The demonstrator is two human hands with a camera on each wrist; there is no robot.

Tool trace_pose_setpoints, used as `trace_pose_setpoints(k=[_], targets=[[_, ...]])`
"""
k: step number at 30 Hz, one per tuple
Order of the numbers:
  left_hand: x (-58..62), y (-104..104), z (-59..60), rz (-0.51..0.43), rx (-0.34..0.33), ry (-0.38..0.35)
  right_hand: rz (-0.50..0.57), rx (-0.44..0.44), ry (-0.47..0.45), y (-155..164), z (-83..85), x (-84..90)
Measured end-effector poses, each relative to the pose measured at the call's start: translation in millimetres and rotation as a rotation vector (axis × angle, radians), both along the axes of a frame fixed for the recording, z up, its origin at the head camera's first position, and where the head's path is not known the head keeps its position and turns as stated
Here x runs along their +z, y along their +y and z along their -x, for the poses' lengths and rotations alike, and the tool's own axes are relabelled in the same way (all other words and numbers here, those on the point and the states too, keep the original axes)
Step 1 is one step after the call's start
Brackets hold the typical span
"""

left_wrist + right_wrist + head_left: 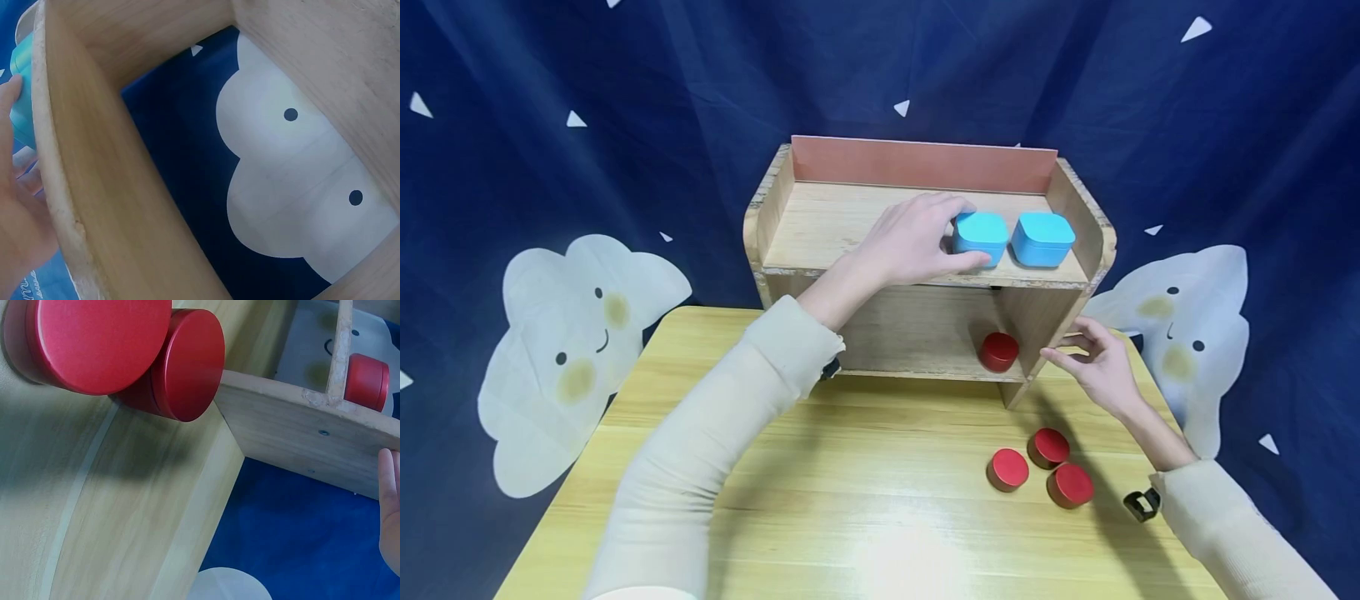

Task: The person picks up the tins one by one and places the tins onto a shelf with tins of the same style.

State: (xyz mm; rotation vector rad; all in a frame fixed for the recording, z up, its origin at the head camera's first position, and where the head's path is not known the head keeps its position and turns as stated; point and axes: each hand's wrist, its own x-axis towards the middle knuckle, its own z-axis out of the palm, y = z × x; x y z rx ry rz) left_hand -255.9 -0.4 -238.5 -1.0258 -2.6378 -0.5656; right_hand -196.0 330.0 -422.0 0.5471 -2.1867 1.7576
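Two blue square tins stand side by side on the top board of a wooden shelf [820,225]. My left hand [957,236] grips the left blue tin [981,233], fingers over its back and thumb along its front; the left wrist view shows that tin [20,81] beside my fingers [15,206]. The right blue tin [1043,238] stands free next to it. My right hand [1073,350] rests with relaxed fingers against the shelf's right side panel [300,425]. A red round tin [998,351] sits on the lower board.
Three red round tins [1048,467] lie clustered on the yellow wooden table [850,500], in front of the shelf near my right forearm. A dark blue cloth with white clouds [572,350] hangs behind. The shelf's left half holds nothing.
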Motion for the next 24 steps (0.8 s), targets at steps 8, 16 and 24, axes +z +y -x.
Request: trace_pose_setpoints(k=[8,16,24], targets=[[0.7,4.5,2.1,0.012,0.007,0.009,-0.013,-0.01,0.0,0.9,0.3,1.0],[-1.3,6.6,6.4,0.038,0.023,0.002,-0.029,-0.025,-0.003,-0.2,-0.2,1.2],[-0.7,1.5,1.6,0.001,0.052,-0.004,-0.04,-0.031,0.0,-0.1,-0.4,0.3]])
